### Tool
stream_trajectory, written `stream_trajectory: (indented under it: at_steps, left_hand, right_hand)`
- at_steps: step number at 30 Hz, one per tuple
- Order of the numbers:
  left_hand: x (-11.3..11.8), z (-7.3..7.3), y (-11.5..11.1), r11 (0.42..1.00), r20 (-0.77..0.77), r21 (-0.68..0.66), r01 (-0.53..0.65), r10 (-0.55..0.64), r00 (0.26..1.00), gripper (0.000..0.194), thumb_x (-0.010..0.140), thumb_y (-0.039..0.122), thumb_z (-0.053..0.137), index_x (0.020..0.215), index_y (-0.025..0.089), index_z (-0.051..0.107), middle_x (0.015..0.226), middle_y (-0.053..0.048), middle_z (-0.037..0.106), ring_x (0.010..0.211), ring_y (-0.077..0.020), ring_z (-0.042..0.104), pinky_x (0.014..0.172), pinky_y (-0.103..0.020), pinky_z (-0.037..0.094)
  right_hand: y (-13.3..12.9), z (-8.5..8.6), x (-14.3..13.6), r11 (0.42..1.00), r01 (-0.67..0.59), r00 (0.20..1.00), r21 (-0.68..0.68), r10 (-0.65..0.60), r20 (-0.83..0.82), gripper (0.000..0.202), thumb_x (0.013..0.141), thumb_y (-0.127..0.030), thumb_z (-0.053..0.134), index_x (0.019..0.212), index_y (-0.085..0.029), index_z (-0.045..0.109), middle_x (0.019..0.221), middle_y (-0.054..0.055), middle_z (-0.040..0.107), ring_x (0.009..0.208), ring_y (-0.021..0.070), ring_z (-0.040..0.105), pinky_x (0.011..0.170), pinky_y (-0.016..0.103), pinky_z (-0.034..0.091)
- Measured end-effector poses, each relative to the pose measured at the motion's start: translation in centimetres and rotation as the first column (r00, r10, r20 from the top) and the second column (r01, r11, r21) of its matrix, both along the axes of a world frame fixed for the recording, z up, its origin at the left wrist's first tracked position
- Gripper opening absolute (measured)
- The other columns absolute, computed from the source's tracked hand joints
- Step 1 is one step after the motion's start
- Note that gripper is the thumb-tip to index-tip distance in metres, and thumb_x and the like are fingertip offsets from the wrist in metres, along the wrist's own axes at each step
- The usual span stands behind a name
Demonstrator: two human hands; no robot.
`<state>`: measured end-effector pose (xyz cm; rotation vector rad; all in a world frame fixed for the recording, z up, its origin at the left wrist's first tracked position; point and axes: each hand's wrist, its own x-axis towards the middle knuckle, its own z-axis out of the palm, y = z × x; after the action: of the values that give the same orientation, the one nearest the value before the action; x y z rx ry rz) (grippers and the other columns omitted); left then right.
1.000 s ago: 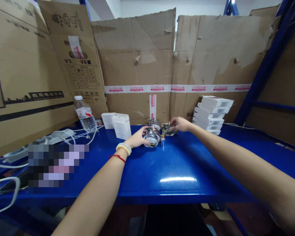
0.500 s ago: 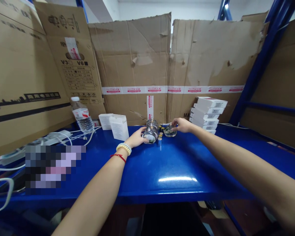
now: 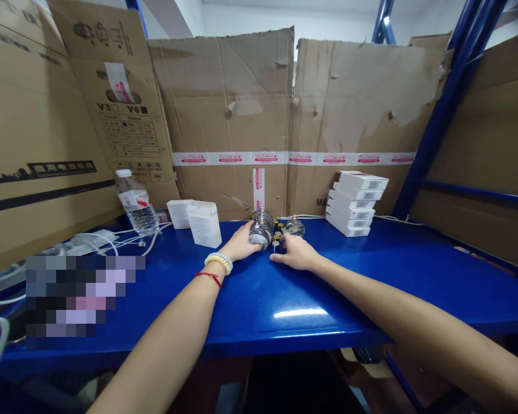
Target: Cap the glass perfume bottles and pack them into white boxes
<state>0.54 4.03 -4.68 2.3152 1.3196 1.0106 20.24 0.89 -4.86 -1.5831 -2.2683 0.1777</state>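
L hand grips the front clear glass btl of a row, thumb nearside, fingers round its L side. R hand has thumb & fingers abt the nearest metallic cap; can't tell if closed on it. Lone glass btl sits just behind R hand, all on blue table; white box stack back R.
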Motion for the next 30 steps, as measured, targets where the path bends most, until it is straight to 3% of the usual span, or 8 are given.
stream_trajectory:
  at_steps: [4, 7, 10, 13, 19, 25, 30]
  left_hand:
    - [0.2, -0.3, 0.3, 0.998, -0.062, 0.037, -0.047, 0.049, 0.997, 0.065, 0.065, 0.027, 0.066, 0.125, 0.014, 0.044, 0.125, -0.015, 0.056, 0.115, -0.0283, 0.054, 0.100, -0.040, 0.041]
    - [0.3, -0.6, 0.6, 0.997, -0.086, 0.027, -0.076, 0.078, 0.993, 0.074, 0.066, 0.031, 0.066, 0.132, 0.012, 0.037, 0.127, -0.018, 0.052, 0.119, -0.0291, 0.051, 0.102, -0.040, 0.038]
    - [0.2, -0.7, 0.6, 0.991, -0.108, -0.028, -0.132, 0.129, 0.986, 0.087, 0.066, 0.034, 0.066, 0.138, 0.010, 0.025, 0.132, -0.022, 0.044, 0.124, -0.0304, 0.047, 0.105, -0.040, 0.035]
    - [0.0, -0.3, 0.3, 0.967, -0.146, -0.098, -0.237, 0.221, 0.964, 0.085, 0.066, 0.034, 0.065, 0.136, 0.008, 0.024, 0.136, -0.025, 0.037, 0.122, -0.0315, 0.049, 0.103, -0.039, 0.036]
    - [-0.1, 0.9, -0.4, 0.943, -0.238, -0.154, -0.294, 0.253, 0.938, 0.067, 0.066, 0.032, 0.063, 0.124, 0.011, 0.037, 0.109, -0.019, 0.061, 0.099, -0.0312, 0.062, 0.084, -0.038, 0.047]
    - [0.1, 0.8, -0.6, 0.953, -0.232, -0.135, -0.270, 0.234, 0.944, 0.068, 0.064, 0.026, 0.064, 0.126, 0.011, 0.039, 0.097, -0.014, 0.066, 0.091, -0.0277, 0.064, 0.078, -0.033, 0.047]
    - [-0.2, 1.2, -0.6, 0.954, -0.181, -0.103, -0.282, 0.261, 0.948, 0.061, 0.065, 0.029, 0.064, 0.120, 0.012, 0.044, 0.084, -0.008, 0.064, 0.081, -0.0241, 0.062, 0.073, -0.032, 0.046]
  right_hand:
    - [1.2, -0.2, -0.4, 0.997, 0.083, 0.996, -0.003, -0.084, -0.010, 0.045, 0.074, -0.049, 0.061, 0.104, -0.016, 0.054, 0.103, 0.013, 0.067, 0.092, 0.0266, 0.064, 0.070, 0.031, 0.045]
    - [1.8, -0.2, -0.5, 0.993, 0.119, 0.993, 0.006, -0.119, 0.005, 0.038, 0.077, -0.045, 0.059, 0.101, -0.016, 0.056, 0.102, 0.013, 0.067, 0.093, 0.0265, 0.064, 0.071, 0.031, 0.045]
    - [2.1, -0.2, -0.6, 0.988, 0.156, 0.987, 0.009, -0.156, 0.037, 0.032, 0.079, -0.043, 0.059, 0.097, -0.017, 0.060, 0.102, 0.014, 0.067, 0.095, 0.0263, 0.064, 0.073, 0.031, 0.046]
    - [2.2, 0.0, -0.6, 0.980, 0.200, 0.977, 0.010, -0.201, 0.078, 0.033, 0.080, -0.046, 0.059, 0.095, -0.017, 0.063, 0.101, 0.015, 0.067, 0.094, 0.0272, 0.065, 0.072, 0.032, 0.047]
    - [2.3, 0.4, -0.8, 0.970, 0.240, 0.960, 0.023, -0.241, 0.143, 0.036, 0.082, -0.049, 0.055, 0.098, -0.017, 0.065, 0.104, 0.016, 0.067, 0.094, 0.0276, 0.065, 0.073, 0.032, 0.048]
    - [1.9, 0.4, -1.3, 0.974, 0.209, 0.953, 0.090, -0.223, 0.203, 0.038, 0.083, -0.051, 0.054, 0.094, -0.017, 0.068, 0.099, 0.016, 0.068, 0.091, 0.0279, 0.066, 0.071, 0.033, 0.048]
    - [1.9, 1.0, 0.7, 0.964, 0.233, 0.959, 0.126, -0.249, 0.138, 0.043, 0.077, -0.058, 0.055, 0.086, -0.018, 0.067, 0.091, 0.013, 0.068, 0.086, 0.0274, 0.065, 0.071, 0.034, 0.048]
